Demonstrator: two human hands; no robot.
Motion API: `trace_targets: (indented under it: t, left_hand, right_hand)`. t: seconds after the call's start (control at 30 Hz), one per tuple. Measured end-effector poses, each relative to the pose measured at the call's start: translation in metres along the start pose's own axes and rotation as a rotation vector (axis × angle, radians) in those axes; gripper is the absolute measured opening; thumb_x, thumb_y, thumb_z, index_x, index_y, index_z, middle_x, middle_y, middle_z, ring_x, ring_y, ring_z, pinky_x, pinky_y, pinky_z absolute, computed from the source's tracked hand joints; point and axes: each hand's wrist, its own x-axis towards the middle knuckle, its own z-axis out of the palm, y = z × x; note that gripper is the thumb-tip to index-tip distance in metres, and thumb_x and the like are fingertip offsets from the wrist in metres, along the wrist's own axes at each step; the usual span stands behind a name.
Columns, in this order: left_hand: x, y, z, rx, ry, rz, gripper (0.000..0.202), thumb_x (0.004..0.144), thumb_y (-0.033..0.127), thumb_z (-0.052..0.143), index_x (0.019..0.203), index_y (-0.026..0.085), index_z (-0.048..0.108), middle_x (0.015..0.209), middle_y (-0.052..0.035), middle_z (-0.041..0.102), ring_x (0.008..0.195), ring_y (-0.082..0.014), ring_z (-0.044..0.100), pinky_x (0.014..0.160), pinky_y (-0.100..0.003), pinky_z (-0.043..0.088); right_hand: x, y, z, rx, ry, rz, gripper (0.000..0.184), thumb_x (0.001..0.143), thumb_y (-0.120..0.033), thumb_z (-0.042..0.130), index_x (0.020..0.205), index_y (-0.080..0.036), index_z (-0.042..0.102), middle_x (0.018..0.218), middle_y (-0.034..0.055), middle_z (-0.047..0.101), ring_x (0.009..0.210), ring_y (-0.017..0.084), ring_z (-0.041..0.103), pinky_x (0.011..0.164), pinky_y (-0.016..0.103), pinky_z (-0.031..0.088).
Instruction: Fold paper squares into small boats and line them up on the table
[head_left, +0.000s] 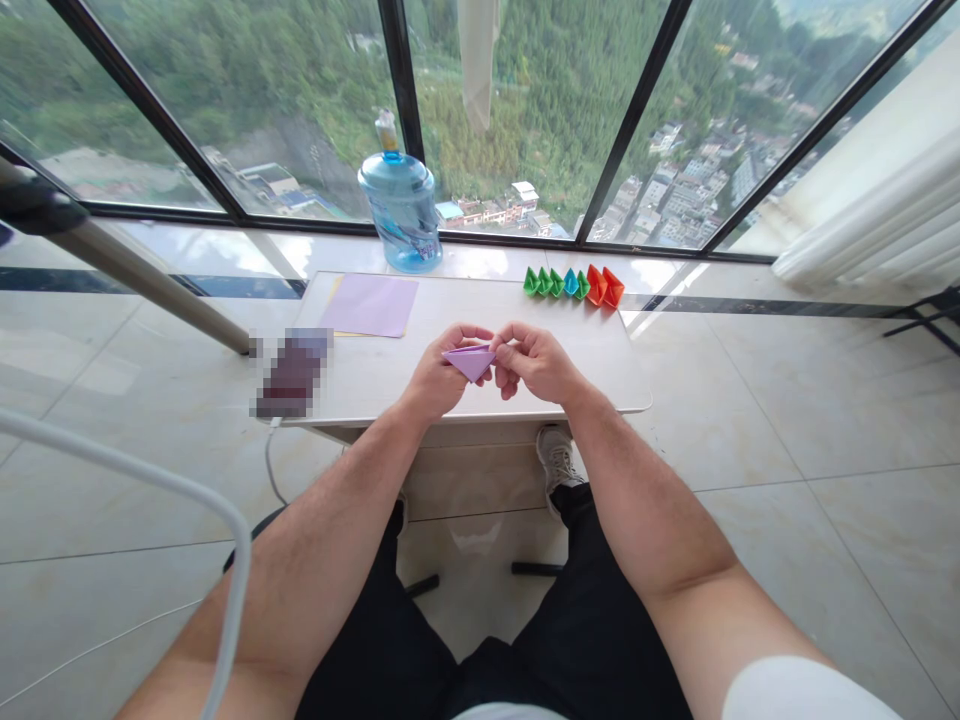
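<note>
A small purple folded paper, triangular with its point downward, is held above the near part of the white table. My left hand grips its left side from behind, fingers curled. On the other side, my right hand pinches the paper's right corner between thumb and fingers. Purple paper sheets lie flat at the table's back left, with a yellow edge showing beneath. Along the back right stands a row of folded paper boats: several green ones, a blue one and two red-orange ones.
Behind the table, a blue water jug stands by the window. A pixelated dark object with a white cable lies at the table's left corner. A pole and a curved white tube are on the left.
</note>
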Motion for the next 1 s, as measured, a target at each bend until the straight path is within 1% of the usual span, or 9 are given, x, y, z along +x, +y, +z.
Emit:
trace_targets:
  t: [0.17, 0.33, 0.47, 0.6, 0.7, 0.77, 0.83, 0.93, 1.0]
  left_hand:
    - [-0.001, 0.001, 0.0, 0.023, 0.004, -0.009, 0.033, 0.072, 0.03, 0.081, 0.098, 0.017, 0.064, 0.073, -0.0018, 0.071, 0.058, -0.0126, 0.064, 0.054, -0.025, 0.051]
    - [-0.002, 0.002, 0.002, 0.068, 0.047, -0.005, 0.03, 0.074, 0.029, 0.079, 0.096, 0.017, 0.064, 0.068, -0.0008, 0.07, 0.057, -0.0138, 0.066, 0.053, -0.025, 0.052]
    - [-0.002, 0.003, 0.003, 0.108, 0.084, -0.016, 0.024, 0.074, 0.026, 0.078, 0.091, 0.017, 0.064, 0.067, -0.0011, 0.07, 0.054, -0.014, 0.065, 0.049, -0.024, 0.051]
    - [-0.003, -0.003, 0.001, 0.225, 0.111, -0.005, 0.019, 0.078, 0.03, 0.076, 0.088, 0.019, 0.065, 0.069, -0.0023, 0.071, 0.055, -0.0148, 0.066, 0.05, -0.024, 0.051]
    - [-0.005, -0.01, -0.003, 0.448, 0.134, 0.086, 0.013, 0.083, 0.028, 0.071, 0.094, 0.021, 0.069, 0.07, -0.0015, 0.072, 0.061, -0.0157, 0.067, 0.055, -0.024, 0.05]
    - [-0.006, -0.013, -0.006, 0.651, 0.166, 0.173, 0.019, 0.084, 0.023, 0.067, 0.101, 0.022, 0.073, 0.076, -0.0023, 0.075, 0.067, -0.0172, 0.068, 0.063, -0.026, 0.051]
    - [-0.006, -0.014, -0.008, 0.822, 0.227, 0.253, 0.027, 0.084, 0.019, 0.063, 0.107, 0.023, 0.075, 0.089, -0.0046, 0.078, 0.077, -0.0199, 0.071, 0.073, -0.029, 0.053]
    - [-0.008, -0.013, -0.01, 0.943, 0.3, 0.335, 0.033, 0.087, 0.02, 0.057, 0.115, 0.022, 0.075, 0.108, -0.0078, 0.079, 0.094, -0.0233, 0.073, 0.088, -0.032, 0.053]
    - [-0.009, -0.012, -0.01, 0.968, 0.3, 0.356, 0.035, 0.089, 0.022, 0.055, 0.118, 0.021, 0.074, 0.114, -0.0085, 0.078, 0.102, -0.0237, 0.072, 0.094, -0.033, 0.052]
  right_hand:
    - [0.0, -0.002, -0.002, -0.001, -0.005, -0.009, 0.045, 0.081, -0.06, 0.074, 0.087, -0.018, 0.059, 0.055, -0.004, 0.065, 0.041, 0.011, 0.06, 0.038, 0.02, 0.047]
    - [0.001, 0.0, 0.0, 0.057, 0.058, -0.029, 0.043, 0.078, -0.057, 0.078, 0.082, -0.018, 0.061, 0.055, -0.0036, 0.064, 0.042, 0.01, 0.057, 0.04, 0.021, 0.046]
    - [0.003, 0.005, 0.002, 0.099, 0.107, -0.003, 0.037, 0.079, -0.05, 0.077, 0.08, -0.018, 0.06, 0.055, -0.0043, 0.062, 0.042, 0.009, 0.054, 0.04, 0.021, 0.043]
    - [0.004, 0.009, 0.003, 0.087, 0.14, 0.031, 0.038, 0.081, -0.051, 0.077, 0.077, -0.019, 0.057, 0.058, -0.0035, 0.063, 0.044, 0.009, 0.055, 0.041, 0.02, 0.042]
    - [0.006, 0.014, 0.004, 0.057, 0.199, 0.049, 0.044, 0.078, -0.056, 0.079, 0.079, -0.019, 0.056, 0.058, -0.0042, 0.061, 0.044, 0.008, 0.053, 0.041, 0.019, 0.041]
    - [0.008, 0.016, 0.005, 0.073, 0.267, 0.073, 0.049, 0.073, -0.059, 0.082, 0.087, -0.02, 0.056, 0.062, -0.0047, 0.062, 0.047, 0.008, 0.054, 0.041, 0.019, 0.043]
    - [0.009, 0.017, 0.008, 0.092, 0.323, 0.128, 0.056, 0.07, -0.061, 0.083, 0.099, -0.02, 0.057, 0.075, -0.0017, 0.067, 0.056, 0.011, 0.06, 0.042, 0.02, 0.047]
    - [0.009, 0.017, 0.015, 0.094, 0.289, 0.219, 0.062, 0.072, -0.066, 0.08, 0.107, -0.019, 0.059, 0.098, 0.0062, 0.071, 0.076, 0.015, 0.068, 0.047, 0.021, 0.053]
    - [0.008, 0.017, 0.021, 0.083, 0.234, 0.24, 0.06, 0.073, -0.067, 0.077, 0.105, -0.019, 0.061, 0.105, 0.008, 0.071, 0.085, 0.017, 0.07, 0.051, 0.022, 0.056]
